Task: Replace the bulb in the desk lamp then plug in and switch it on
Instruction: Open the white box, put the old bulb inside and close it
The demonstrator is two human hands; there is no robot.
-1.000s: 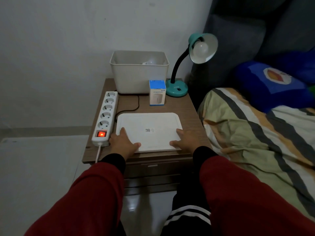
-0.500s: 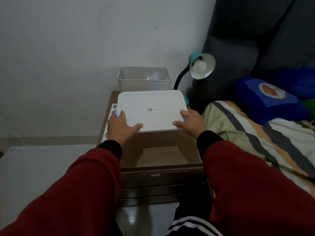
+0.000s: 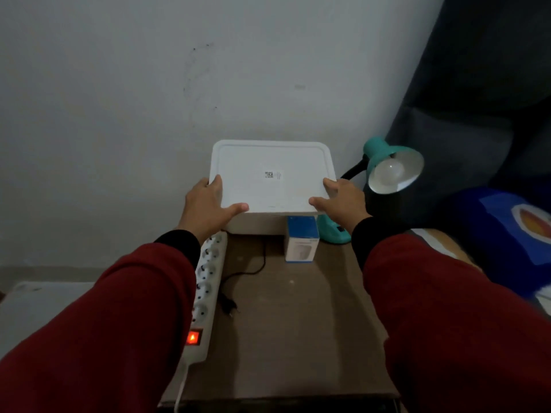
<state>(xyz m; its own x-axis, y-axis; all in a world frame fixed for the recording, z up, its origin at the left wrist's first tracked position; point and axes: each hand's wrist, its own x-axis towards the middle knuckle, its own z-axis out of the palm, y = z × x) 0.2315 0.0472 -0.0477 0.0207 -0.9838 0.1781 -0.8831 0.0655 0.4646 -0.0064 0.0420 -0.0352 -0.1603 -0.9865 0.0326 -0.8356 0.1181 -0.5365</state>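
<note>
Right now both hands (image 3: pixel 275 204) grip the lid (image 3: pixel 269 177) by its near corners, the lamp (image 3: pixel 390 171) just right of it, nearer the right hand (image 3: pixel 343 202)

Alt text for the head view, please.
Both hands, left hand and right hand, hold a white lid over the bin at the back of a bedside table. An unlit teal desk lamp stands right; its plug lies unplugged beside the power strip.
</note>
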